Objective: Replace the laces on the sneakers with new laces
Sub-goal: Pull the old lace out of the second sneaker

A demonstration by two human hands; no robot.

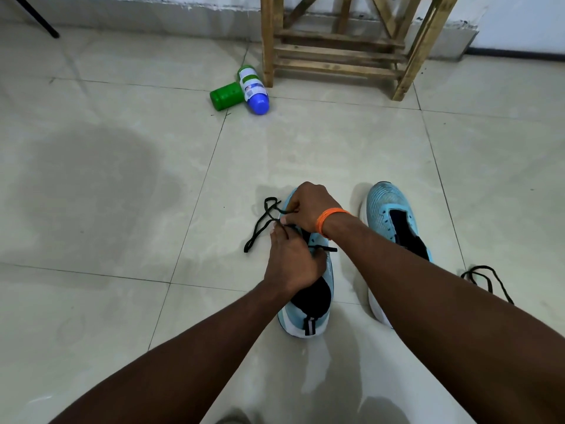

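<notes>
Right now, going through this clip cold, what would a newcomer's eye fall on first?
The two hands at centre draw the eye: left hand and right hand both pinch a black lace over the near light-blue sneaker. The unlaced sneaker stands just to its right, a second black lace loose on the tiled floor beyond. Farther back, a green container and a blue-capped bottle lie beside a wooden stool.

Pale glossy floor tiles [122,179] meet a grey wall base [153,13] behind a wooden stool [339,47].
</notes>
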